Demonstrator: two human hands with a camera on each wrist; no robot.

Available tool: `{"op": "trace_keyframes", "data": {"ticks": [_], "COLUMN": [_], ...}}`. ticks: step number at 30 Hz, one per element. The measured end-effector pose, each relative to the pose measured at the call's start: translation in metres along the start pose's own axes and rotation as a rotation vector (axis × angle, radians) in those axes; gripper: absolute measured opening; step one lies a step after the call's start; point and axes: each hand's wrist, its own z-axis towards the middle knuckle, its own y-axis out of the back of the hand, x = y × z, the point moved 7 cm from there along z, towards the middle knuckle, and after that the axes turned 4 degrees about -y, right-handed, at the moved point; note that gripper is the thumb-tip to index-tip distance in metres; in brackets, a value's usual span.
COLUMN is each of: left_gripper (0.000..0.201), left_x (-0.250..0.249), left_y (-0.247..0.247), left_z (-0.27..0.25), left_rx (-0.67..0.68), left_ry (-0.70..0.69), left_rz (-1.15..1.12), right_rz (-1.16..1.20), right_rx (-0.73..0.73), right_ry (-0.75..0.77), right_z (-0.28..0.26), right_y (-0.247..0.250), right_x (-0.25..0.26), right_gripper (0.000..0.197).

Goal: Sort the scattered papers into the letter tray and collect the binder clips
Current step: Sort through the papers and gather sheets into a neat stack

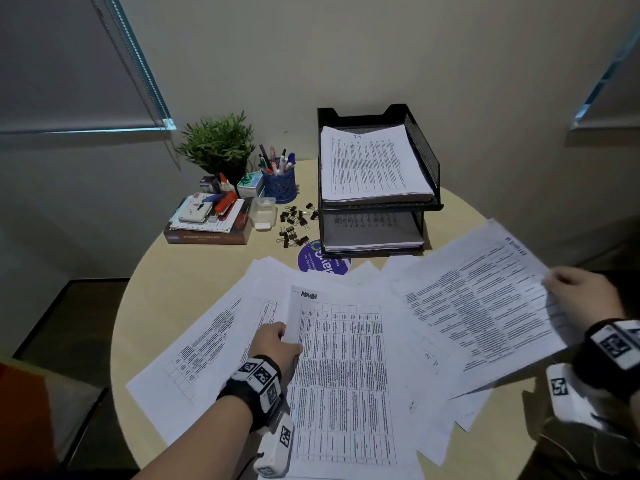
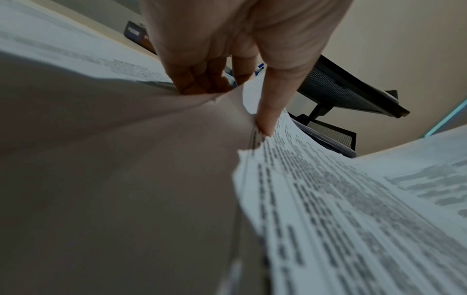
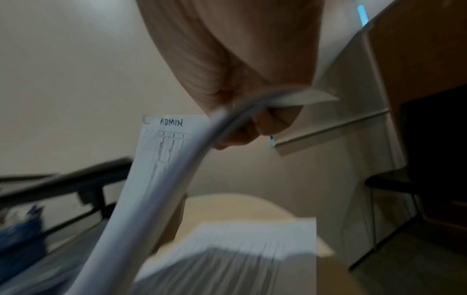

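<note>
We see a round pale table (image 1: 194, 292) strewn with printed sheets, fanned and overlapping across its near half. The left hand (image 1: 275, 344) pinches the left edge of a sheet headed "ADMIN" (image 1: 343, 375); in the left wrist view the thumb lies on the printed face with the other fingers (image 2: 202, 79) curled under the lifted edge. The right hand (image 1: 581, 292) grips the right edge of another printed sheet (image 1: 485, 306), held tilted above the spread; the right wrist view shows the paper bent over in the curled fingers, and that view is blurred. At the far side stands a black mesh letter tray (image 1: 420, 150) with two tiers, a stack of printed pages in the upper tier and more pages in the lower. Binder clips (image 1: 294, 223) lie loose on the table just left of the tray, beside a clear plastic box (image 1: 263, 213). Further left we note a stack of books with a stapler on top (image 1: 211, 220), a blue pen cup (image 1: 280, 183) and a small green plant (image 1: 218, 143). A round purple sticker (image 1: 311, 259) peeks out in front of the tray.
</note>
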Motion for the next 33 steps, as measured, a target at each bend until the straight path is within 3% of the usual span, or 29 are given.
{"op": "trace_keyframes", "data": {"ticks": [3,6,9,11,13,16,21,29,31,33], "left_gripper": [0.022,0.024,0.045,0.062,0.050,0.011,0.006,0.075,0.063,0.053], "left_x": [-0.007,-0.013,-0.015,-0.014,-0.013,-0.015,-0.030,-0.042,-0.037,-0.031], "left_y": [0.002,0.005,0.007,0.002,-0.001,-0.002,0.001,-0.007,-0.010,-0.020], "left_z": [0.002,0.006,0.007,0.005,0.003,0.005,0.000,-0.007,-0.011,-0.019], "left_rx": [-0.007,-0.024,-0.010,0.041,0.077,0.109,0.075,0.188,0.175,0.253], "left_ry": [-0.032,-0.040,-0.003,0.056,0.094,0.088,0.057,0.174,0.202,0.263], "left_rz": [0.004,-0.008,0.011,-0.060,-0.088,-0.118,-0.278,-0.190,-0.242,-0.362], "right_rz": [0.030,0.189,0.308,0.413,0.452,0.421,0.358,0.114,0.092,0.011], "right_rx": [-0.012,-0.029,0.002,0.029,0.013,0.194,0.381,0.654,0.676,0.651], "right_ry": [0.044,0.046,0.086,0.115,0.153,0.100,0.057,-0.015,0.005,0.102], "right_z": [0.023,0.049,0.084,0.085,0.032,-0.012,-0.023,-0.059,-0.072,-0.076], "right_y": [0.037,0.066,0.089,0.096,0.098,0.073,0.011,-0.101,-0.117,-0.132], "right_x": [0.000,-0.003,-0.008,0.003,0.047,0.087,0.081,0.058,0.061,0.067], "right_gripper": [0.033,0.027,0.057,0.047,0.035,0.033,0.031,0.027,0.028,0.020]}}
